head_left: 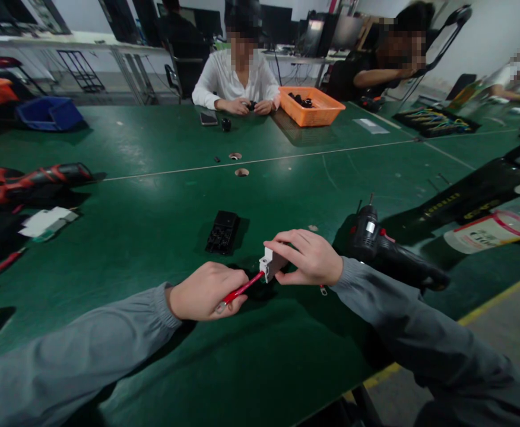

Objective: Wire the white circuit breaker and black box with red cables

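Note:
My left hand (206,290) is closed around a red-handled screwdriver (241,290), whose tip points up and right into a small white plastic block (269,263). My right hand (307,256) grips that white block from above and from the right, holding it just over the green table (153,196). A black terminal part (222,231) lies flat on the table a little beyond my left hand. A black cordless screwdriver (387,249) lies to the right of my right hand.
An orange bin (311,107) with black parts stands at the far side, beside a person in white handling a small black piece. A red power drill (28,181) and white parts lie at the left. Packaging bags (491,228) sit right. Two holes (241,172) mark the table middle.

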`<state>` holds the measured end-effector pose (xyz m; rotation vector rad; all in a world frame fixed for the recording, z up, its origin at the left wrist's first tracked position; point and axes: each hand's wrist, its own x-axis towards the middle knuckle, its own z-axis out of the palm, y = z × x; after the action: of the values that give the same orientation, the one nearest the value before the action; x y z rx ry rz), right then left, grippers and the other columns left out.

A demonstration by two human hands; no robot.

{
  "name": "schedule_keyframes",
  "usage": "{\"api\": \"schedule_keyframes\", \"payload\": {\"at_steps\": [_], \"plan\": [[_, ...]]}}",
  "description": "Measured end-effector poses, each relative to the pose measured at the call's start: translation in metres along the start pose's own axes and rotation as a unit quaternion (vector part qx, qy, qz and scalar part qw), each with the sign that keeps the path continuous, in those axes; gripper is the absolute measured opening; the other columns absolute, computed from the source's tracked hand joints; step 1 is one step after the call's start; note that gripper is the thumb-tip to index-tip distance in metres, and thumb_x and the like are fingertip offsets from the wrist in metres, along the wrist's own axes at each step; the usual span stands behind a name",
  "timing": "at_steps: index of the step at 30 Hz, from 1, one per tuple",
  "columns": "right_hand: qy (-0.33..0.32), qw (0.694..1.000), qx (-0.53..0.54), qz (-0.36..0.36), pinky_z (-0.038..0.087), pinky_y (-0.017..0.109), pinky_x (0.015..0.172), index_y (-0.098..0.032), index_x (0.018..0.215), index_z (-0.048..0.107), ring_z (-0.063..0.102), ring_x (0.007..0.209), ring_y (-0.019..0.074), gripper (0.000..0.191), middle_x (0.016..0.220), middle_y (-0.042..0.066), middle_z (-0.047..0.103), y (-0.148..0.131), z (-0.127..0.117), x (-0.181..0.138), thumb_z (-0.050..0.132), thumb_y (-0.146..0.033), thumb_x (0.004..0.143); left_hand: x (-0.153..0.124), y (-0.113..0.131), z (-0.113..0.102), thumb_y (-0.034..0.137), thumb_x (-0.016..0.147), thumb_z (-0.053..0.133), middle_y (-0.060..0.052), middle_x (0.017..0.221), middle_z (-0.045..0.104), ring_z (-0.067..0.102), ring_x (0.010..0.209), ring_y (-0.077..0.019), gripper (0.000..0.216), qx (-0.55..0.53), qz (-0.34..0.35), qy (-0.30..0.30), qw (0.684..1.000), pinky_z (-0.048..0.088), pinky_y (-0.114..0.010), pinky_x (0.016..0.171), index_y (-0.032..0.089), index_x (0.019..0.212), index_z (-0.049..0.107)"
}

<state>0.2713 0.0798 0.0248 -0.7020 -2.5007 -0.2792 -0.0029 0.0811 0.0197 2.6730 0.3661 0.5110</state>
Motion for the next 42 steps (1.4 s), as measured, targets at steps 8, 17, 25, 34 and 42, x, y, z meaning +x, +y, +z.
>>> {"api": "schedule_keyframes", "payload": {"at_steps": [8, 17, 25, 34, 42], "plan": [[0.014, 1.000, 0.008, 0.003, 0.056, 0.038, 0.077, -0.012, 0.135, 0.050, 0.064, 0.097, 0.0252, 0.055, 0.109, 0.014, 0.065, -0.009, 0.001, 0.003, 0.061, -0.033, 0.085, 0.000, -0.003, 0.003, 0.028, 0.099, 0.039, -0.003, 0.079, 0.062, 0.055, 0.063, -0.0118, 0.020, -0.016, -0.035, -0.043, 0.998, 0.038, -0.025, 0.060, 0.018, 0.094, 0.055], [-0.014, 1.000, -0.007, 0.023, 0.056, 0.043, 0.086, -0.015, 0.132, 0.052, 0.062, 0.110, 0.0291, 0.051, 0.127, 0.018, 0.060, -0.001, 0.000, 0.000, 0.064, -0.030, 0.085, 0.008, -0.013, 0.000, 0.042, 0.101, 0.039, -0.001, 0.081, 0.061, 0.056, 0.068, -0.0107, 0.030, -0.235, -0.295, 0.102, 0.921, 0.045, -0.021, 0.060, 0.018, 0.099, 0.056], [-0.017, 0.993, 0.017, 0.112, 0.056, 0.046, 0.086, -0.013, 0.127, 0.048, 0.065, 0.106, 0.0297, 0.048, 0.118, 0.017, 0.065, 0.009, 0.003, -0.003, 0.064, -0.030, 0.085, 0.001, -0.018, 0.000, 0.058, 0.098, 0.034, -0.001, 0.074, 0.058, 0.052, 0.060, -0.0115, 0.048, -0.370, -0.322, 0.149, 0.858, 0.043, -0.023, 0.052, 0.016, 0.100, 0.057], [-0.101, 0.989, 0.025, 0.107, 0.056, 0.044, 0.082, -0.012, 0.133, 0.047, 0.064, 0.100, 0.0278, 0.055, 0.116, 0.015, 0.063, 0.011, -0.003, -0.002, 0.069, -0.032, 0.087, -0.012, -0.019, -0.006, 0.039, 0.094, 0.054, -0.004, 0.093, 0.066, 0.060, 0.074, -0.0127, 0.027, -0.136, -0.257, 0.084, 0.953, 0.048, -0.024, 0.066, 0.018, 0.110, 0.057], [-0.106, 0.958, 0.203, 0.174, 0.054, 0.034, 0.076, -0.017, 0.126, 0.054, 0.064, 0.091, 0.0203, 0.036, 0.108, 0.009, 0.064, 0.005, -0.002, -0.001, 0.061, -0.026, 0.092, -0.013, -0.020, -0.001, 0.033, 0.097, 0.050, -0.006, 0.100, 0.070, 0.066, 0.081, -0.0143, 0.025, -0.006, -0.183, 0.028, 0.983, 0.051, -0.025, 0.072, 0.018, 0.113, 0.061]]}}
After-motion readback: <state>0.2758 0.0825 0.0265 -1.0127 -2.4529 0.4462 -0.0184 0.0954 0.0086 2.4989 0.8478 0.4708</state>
